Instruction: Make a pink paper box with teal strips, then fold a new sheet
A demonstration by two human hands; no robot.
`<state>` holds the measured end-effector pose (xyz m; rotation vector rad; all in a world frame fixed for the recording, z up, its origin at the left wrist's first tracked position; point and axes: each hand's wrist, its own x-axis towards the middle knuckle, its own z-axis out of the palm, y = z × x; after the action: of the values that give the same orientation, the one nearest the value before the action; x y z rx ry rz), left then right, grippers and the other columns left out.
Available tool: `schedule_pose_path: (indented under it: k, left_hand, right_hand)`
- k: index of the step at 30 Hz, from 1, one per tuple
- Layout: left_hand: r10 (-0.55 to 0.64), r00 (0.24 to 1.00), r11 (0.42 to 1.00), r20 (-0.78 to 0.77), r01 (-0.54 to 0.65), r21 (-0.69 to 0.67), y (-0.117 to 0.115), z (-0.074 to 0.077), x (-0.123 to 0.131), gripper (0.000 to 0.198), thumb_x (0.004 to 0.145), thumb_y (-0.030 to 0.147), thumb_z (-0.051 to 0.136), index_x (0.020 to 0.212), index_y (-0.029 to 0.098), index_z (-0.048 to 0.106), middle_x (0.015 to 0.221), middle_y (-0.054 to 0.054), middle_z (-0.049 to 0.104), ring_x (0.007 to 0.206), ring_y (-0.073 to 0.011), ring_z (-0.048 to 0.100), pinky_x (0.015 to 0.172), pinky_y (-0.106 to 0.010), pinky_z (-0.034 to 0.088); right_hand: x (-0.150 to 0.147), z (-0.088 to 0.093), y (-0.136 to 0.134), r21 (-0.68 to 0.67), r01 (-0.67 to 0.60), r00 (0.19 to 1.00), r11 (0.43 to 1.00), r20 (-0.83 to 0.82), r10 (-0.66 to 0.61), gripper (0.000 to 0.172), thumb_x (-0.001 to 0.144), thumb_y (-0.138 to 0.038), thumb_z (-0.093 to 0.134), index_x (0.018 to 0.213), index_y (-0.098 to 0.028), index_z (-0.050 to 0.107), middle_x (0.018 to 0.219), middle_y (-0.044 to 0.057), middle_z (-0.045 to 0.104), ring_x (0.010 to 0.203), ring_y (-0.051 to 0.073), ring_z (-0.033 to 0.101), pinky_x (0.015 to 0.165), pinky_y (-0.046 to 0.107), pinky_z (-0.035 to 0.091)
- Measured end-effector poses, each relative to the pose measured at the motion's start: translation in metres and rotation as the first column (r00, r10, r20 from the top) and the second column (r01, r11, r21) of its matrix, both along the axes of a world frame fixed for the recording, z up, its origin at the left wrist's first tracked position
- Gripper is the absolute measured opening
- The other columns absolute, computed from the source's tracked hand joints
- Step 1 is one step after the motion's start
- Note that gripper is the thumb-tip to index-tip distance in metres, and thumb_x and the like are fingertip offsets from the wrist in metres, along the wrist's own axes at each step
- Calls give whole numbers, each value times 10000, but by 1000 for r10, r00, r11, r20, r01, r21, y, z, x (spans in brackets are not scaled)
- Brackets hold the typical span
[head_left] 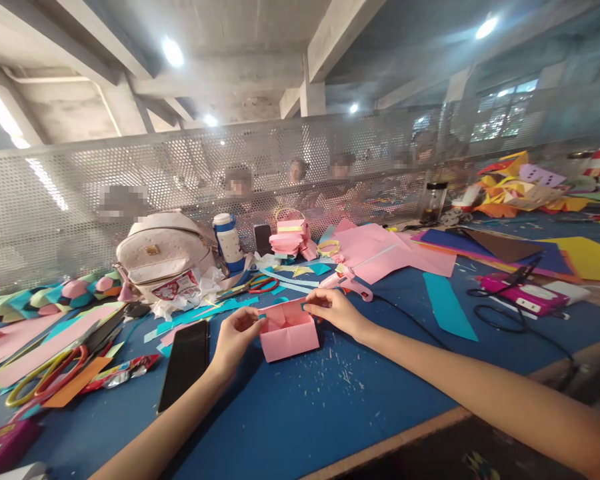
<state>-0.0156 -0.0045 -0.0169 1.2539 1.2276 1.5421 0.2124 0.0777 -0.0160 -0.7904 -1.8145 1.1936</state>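
Note:
A small pink paper box (291, 341) with an open top is held just over the blue table. My left hand (235, 333) pinches its left edge between thumb and fingers. At the upper right corner of the box, my right hand (337, 312) closes on the back wall. Right behind that hand lies a pink glue gun (353, 283), its black cord trailing to the right. A black phone (184, 365) rests beside my left forearm. Blue paper strips (205, 315) are scattered behind my left hand.
A pale backpack (165, 247), a water bottle (229, 243) and a pink paper basket (291, 237) stand along the perforated metal screen (180, 160). Scissors (63, 373) lie at left, pink sheets (380, 250) behind, and a magenta power strip (525, 293) with cords at right.

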Motion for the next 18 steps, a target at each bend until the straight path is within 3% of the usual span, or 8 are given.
schedule_pose_path:
  k: [9, 18]
  left_hand:
    - [3, 1000, 1000, 23, -3, 1, 1, -3, -2, 336, 595, 378, 851, 720, 169, 620, 663, 33, 588, 619, -114, 554, 607, -215, 434]
    - [-30, 999, 1000, 40, 30, 5, 2, -4, -2, 323, 620, 361, 853, 729, 162, 623, 679, 33, 581, 637, -105, 544, 617, -201, 426]
  right_hand:
    - [1, 2, -3, 29, 32, 999, 999, 10, -32, 340, 748, -507, 709, 842, -187, 645, 791, 39, 648, 637, 168, 569, 551, 289, 467]
    - [1, 1, -1, 117, 89, 995, 989, 23, -92, 248, 754, -434, 698, 786, -189, 669, 771, 36, 647, 708, 189, 554, 659, 315, 430]
